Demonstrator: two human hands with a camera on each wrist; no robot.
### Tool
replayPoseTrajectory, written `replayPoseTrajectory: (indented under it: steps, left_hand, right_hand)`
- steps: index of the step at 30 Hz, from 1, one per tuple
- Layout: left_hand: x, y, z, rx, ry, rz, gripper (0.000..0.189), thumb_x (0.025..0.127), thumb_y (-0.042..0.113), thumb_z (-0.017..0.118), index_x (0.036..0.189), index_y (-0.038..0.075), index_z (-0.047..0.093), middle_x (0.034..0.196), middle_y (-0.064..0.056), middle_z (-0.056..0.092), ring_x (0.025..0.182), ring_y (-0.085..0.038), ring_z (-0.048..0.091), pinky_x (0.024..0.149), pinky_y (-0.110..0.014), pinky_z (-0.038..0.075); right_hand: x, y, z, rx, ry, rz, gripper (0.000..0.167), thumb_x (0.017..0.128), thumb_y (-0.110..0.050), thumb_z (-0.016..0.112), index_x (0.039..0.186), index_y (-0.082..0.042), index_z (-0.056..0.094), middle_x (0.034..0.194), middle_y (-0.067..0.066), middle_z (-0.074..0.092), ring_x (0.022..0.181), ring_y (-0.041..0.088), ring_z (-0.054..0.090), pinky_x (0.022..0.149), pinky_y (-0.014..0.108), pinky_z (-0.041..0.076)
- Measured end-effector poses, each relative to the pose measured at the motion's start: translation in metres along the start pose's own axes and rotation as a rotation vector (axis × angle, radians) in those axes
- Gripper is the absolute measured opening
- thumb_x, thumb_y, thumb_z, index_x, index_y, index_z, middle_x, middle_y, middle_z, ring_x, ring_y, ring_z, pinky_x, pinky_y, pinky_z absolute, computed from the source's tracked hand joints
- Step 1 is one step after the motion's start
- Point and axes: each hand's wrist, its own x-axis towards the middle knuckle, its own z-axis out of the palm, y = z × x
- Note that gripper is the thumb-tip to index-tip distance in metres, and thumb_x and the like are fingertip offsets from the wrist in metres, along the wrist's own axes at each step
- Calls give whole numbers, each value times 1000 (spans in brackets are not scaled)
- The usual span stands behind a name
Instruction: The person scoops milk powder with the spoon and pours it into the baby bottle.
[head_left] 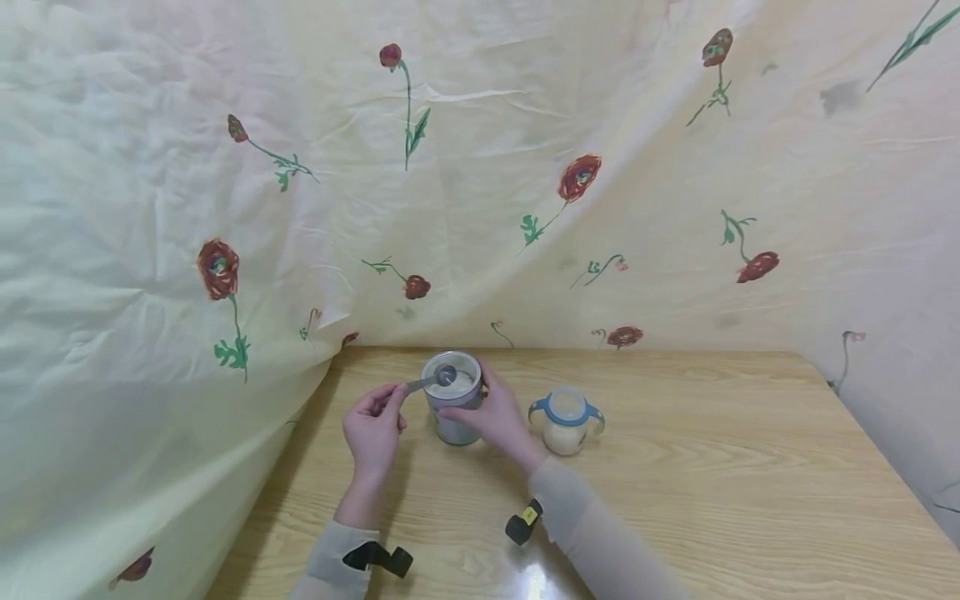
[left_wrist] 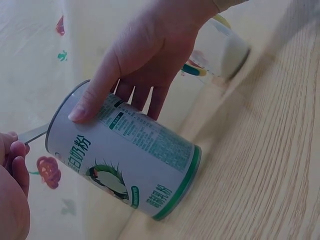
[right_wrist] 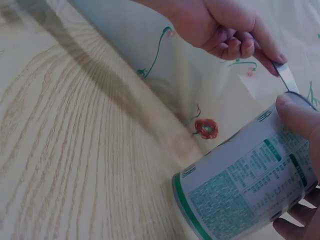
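Note:
A white milk powder can (head_left: 456, 421) with green print stands uncovered on the table, pale powder showing inside. My right hand (head_left: 497, 414) grips its right side, the thumb across the front and the fingers behind. Between thumb and fingers, my left hand (head_left: 375, 423) pinches the handle of a metal spoon (head_left: 422, 383), whose bowl is over the can's mouth. In the left wrist view the can (left_wrist: 125, 155) shows its printed label, and the spoon handle (left_wrist: 34, 134) passes over the rim. The right wrist view shows the handle (right_wrist: 286, 77) in my left fingers.
Right of the can stands a baby cup (head_left: 566, 421) with a blue two-handled collar and pale contents, close to my right wrist. The wooden table (head_left: 712, 467) extends to the right. A flowered cloth (head_left: 465, 167) hangs behind the table and along its left side.

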Motion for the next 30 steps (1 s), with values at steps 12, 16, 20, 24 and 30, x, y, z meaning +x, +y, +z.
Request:
replayPoseTrajectory:
  steps: [12, 16, 20, 24, 30]
  left_hand:
    - [6, 2, 2, 131, -59, 12, 14, 94, 6, 84, 100, -5, 79, 78, -4, 75, 48, -9, 55, 44, -17, 45]
    - [14, 0, 3, 224, -136, 110, 10, 93, 6, 84, 97, -2, 81, 75, -4, 74, 49, -10, 56, 44, -18, 45]
    - [26, -3, 4, 330, -263, 282, 6, 94, 7, 84, 96, 1, 83, 75, -4, 75, 52, -9, 57, 45, -18, 44]
    - [41, -7, 5, 464, -382, 568, 4, 91, 2, 85, 94, 3, 84, 81, -5, 78, 56, -10, 60, 49, -19, 46]
    - [59, -12, 8, 591, -484, 931, 16, 81, -8, 87, 89, 6, 84, 87, -7, 81, 73, -21, 77, 63, -36, 63]
  right_hand:
    - [2, 3, -2, 12, -20, -8, 102, 78, -37, 99, 161, -19, 44, 154, 2, 57, 141, 32, 55, 114, 56, 46]
    - [2, 4, -1, 8, -17, -7, 100, 79, -36, 99, 161, -19, 44, 154, 0, 57, 141, 29, 55, 114, 54, 47]
    - [2, 4, -1, 7, -11, -27, 97, 79, -35, 99, 159, -18, 46, 152, 2, 59, 138, 29, 57, 112, 56, 48]
    - [3, 5, -1, 0, -10, -45, 95, 80, -35, 98, 158, -18, 47, 149, 1, 60, 135, 27, 58, 110, 55, 50]
    - [2, 5, 0, -8, -7, -49, 93, 80, -35, 98, 156, -18, 49, 146, 1, 62, 133, 26, 60, 108, 52, 51]
